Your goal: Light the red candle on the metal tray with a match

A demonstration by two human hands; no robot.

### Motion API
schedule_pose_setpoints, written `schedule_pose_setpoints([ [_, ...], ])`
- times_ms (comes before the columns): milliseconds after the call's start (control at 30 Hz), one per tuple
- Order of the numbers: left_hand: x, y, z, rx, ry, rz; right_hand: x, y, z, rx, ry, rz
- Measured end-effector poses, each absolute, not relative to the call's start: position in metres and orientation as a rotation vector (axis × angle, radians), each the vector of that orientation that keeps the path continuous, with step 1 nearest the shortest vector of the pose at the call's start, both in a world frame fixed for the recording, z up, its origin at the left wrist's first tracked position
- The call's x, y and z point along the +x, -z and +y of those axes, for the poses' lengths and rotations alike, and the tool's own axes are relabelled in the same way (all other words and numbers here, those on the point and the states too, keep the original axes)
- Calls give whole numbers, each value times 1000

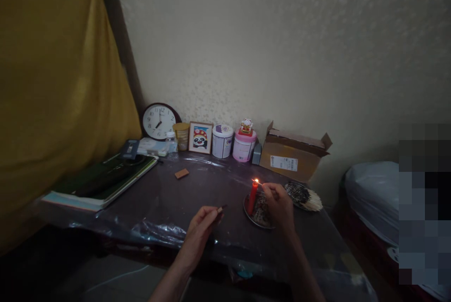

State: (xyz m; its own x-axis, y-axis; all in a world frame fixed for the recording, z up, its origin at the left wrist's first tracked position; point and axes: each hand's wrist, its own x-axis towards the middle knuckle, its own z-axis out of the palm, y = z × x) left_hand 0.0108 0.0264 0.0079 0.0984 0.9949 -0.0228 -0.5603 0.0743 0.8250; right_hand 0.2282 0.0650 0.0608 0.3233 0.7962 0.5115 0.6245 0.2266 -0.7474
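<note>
Head view shows me the right hand (279,201) pinched closed on a thin stick (260,183) by the lit candle (252,198), the left hand (201,227) on a small brown piece (220,209).

I get a dim, grey picture, its brightest point the small orange flame (256,181) on the red candle (252,198). Soft, weak light greys the wall (246,48); I can't tell its source. White glare streaks the plastic sheet (172,234) over the dark surface (211,184). The yellow curtain (70,58) sinks into black shadow at lower left. I read the clock (159,121), flattened to an oval, but the shipping label (283,163) is too soft. Blocky pixelation masks the right edge.
</note>
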Motion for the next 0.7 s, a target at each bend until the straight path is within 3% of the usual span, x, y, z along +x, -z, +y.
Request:
schedule_pose_setpoints([
  [700,11,-8,28,758,-1333,734,224,-69,60,-1430,-246,-1337],
])
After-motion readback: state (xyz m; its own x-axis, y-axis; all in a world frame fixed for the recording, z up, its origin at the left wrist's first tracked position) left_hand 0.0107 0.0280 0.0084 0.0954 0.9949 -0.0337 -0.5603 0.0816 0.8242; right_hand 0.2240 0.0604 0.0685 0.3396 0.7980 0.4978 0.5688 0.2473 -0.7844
